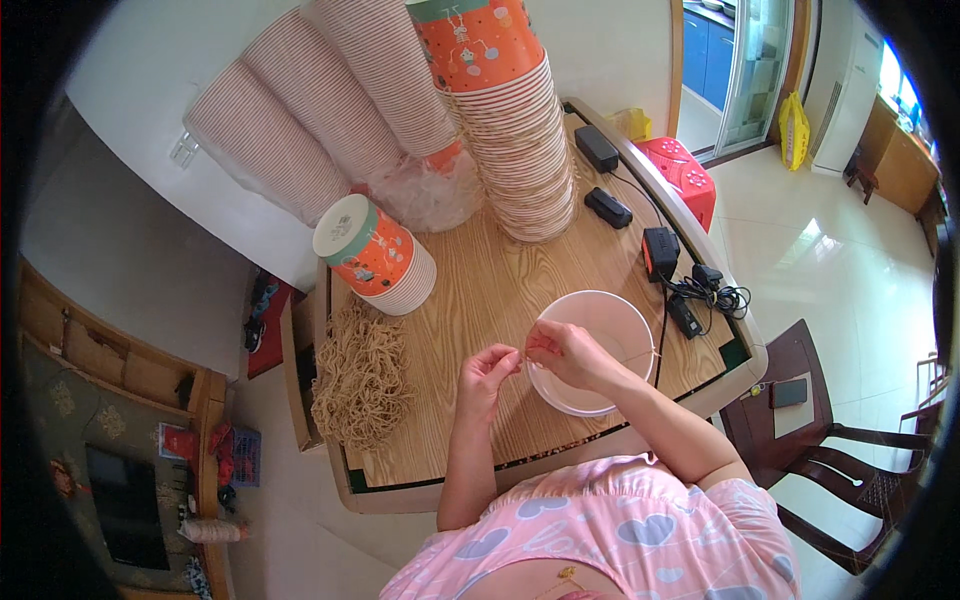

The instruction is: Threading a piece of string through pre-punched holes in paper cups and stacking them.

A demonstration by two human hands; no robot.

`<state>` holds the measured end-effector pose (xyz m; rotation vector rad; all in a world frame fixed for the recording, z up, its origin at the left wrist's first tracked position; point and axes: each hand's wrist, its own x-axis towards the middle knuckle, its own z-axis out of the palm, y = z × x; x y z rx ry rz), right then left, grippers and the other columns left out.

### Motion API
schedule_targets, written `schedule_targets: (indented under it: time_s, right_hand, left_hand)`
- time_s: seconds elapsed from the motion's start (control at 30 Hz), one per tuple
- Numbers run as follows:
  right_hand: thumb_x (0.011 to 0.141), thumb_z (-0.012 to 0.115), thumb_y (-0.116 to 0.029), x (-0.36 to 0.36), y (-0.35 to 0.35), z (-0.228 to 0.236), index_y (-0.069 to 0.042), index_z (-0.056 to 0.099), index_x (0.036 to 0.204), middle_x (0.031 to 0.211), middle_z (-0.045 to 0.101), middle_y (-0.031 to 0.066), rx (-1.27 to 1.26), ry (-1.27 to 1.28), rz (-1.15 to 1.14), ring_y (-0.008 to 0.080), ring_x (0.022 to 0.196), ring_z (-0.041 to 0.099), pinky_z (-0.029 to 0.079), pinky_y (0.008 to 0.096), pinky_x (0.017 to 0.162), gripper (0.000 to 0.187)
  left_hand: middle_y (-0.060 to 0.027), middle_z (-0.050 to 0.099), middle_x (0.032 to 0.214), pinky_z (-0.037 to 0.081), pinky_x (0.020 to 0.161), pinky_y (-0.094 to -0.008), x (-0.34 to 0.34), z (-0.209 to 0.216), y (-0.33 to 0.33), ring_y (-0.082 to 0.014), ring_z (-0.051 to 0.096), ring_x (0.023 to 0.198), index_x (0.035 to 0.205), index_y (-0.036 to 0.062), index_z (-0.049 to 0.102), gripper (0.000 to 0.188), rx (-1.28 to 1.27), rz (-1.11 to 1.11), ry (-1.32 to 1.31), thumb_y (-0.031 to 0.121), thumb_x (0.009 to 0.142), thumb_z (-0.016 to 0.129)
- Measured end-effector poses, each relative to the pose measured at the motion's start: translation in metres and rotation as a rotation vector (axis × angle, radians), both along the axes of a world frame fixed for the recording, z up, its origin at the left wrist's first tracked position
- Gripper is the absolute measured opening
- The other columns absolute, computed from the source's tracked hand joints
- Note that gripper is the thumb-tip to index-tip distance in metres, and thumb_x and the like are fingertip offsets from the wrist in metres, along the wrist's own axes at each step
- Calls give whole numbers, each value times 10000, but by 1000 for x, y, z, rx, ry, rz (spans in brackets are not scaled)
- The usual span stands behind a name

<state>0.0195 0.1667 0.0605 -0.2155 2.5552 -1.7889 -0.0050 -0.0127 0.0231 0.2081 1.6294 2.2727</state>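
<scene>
A white paper bucket (634, 318) stands with its open mouth up near the front edge of the table. A short piece of tan string (645, 354) shows at its right rim. At the left rim, my left hand (487, 375) and my right hand (566, 352) are close together, fingertips pinched on thin string. My right forearm crosses over the bucket's mouth. To the left lies a loose heap of tan strings (362, 375). Behind it, a short stack of orange and green printed buckets (385, 260) rests upside down.
A tall stack of buckets (520, 140) with strings hanging on it stands at the back. Plastic-wrapped bucket stacks (330, 110) lean on the wall. Black power adapters and cables (700, 290) lie along the right edge. A red stool (682, 178) and a dark wooden chair (800, 430) stand beyond.
</scene>
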Motion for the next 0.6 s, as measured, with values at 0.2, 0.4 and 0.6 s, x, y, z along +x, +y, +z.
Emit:
schedule_targets:
  time_s: [0.2,0.4,0.6]
  right_hand:
    - [810,621,-83,0,0,1,3,589,871,761,637,84,-17,-17,4,155,726,606,482,297,669,109]
    - [809,624,-90,1,0,0,3,594,869,763,639,87,12,4,6,160,722,608,484,299,672,115]
    - [809,632,-105,0,1,3,3,596,864,770,641,92,17,-20,2,167,725,610,484,302,675,127]
  left_hand:
    - [-40,642,841,517,728,-274,0,-3,-1,-122,610,748,902,23,651,78,12,-5,1,48,835,619]
    - [-35,639,835,516,724,-269,0,-6,-2,-118,609,746,885,26,652,66,14,-8,-1,27,827,621]
    - [-2,628,806,480,715,-232,2,-1,0,-83,581,745,871,33,657,60,8,-2,-11,48,813,650]
